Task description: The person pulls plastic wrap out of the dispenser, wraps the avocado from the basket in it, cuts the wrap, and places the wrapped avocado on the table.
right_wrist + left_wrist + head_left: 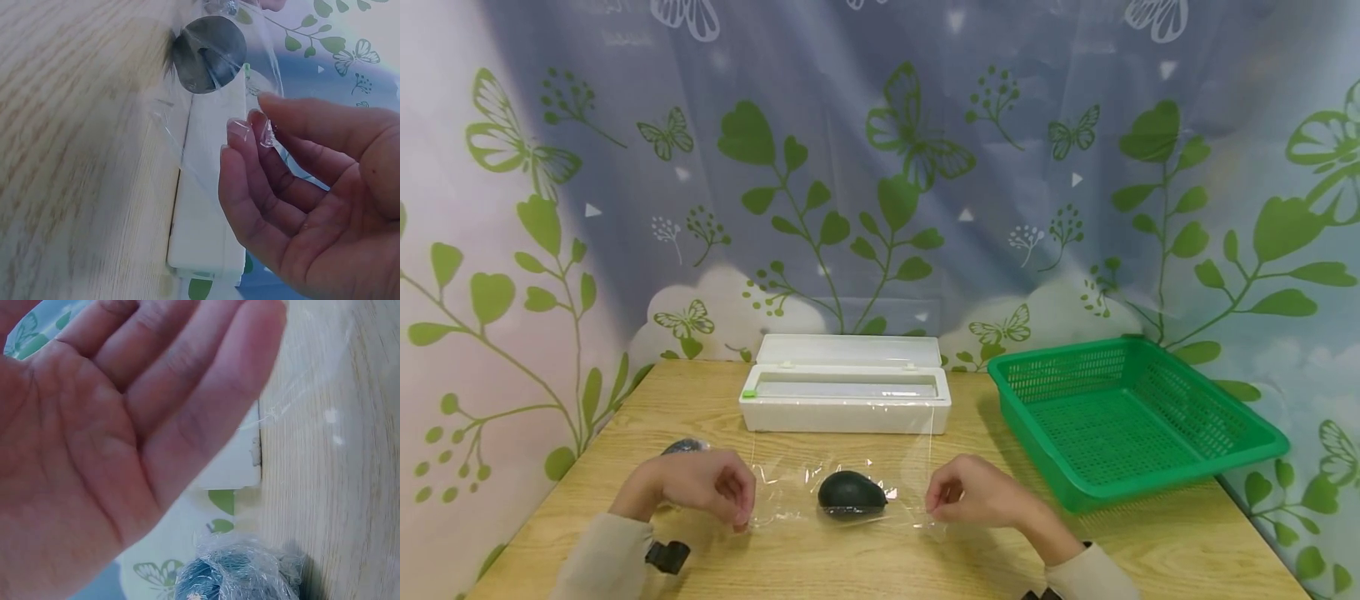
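Observation:
A dark green avocado [852, 492] lies on the wooden table between my hands, with a clear sheet of cling film [786, 479] spread about and over it. My left hand [709, 487] pinches the film's left edge; in the left wrist view its palm and long fingers show, while the thumb is hidden. On the other side my right hand [973, 493] grips the right edge between thumb and fingertips, and the right wrist view shows bunched film [267, 134] there. Behind the left hand sits a dark item wrapped in film [240, 572], partly covered in the head view.
A white cling film dispenser [846, 418] stands beyond the avocado, its lid [848, 350] raised and a green slider [749, 393] at its left end. To the right is a green perforated basket [1067, 492]. A patterned curtain [842, 275] hangs behind the table.

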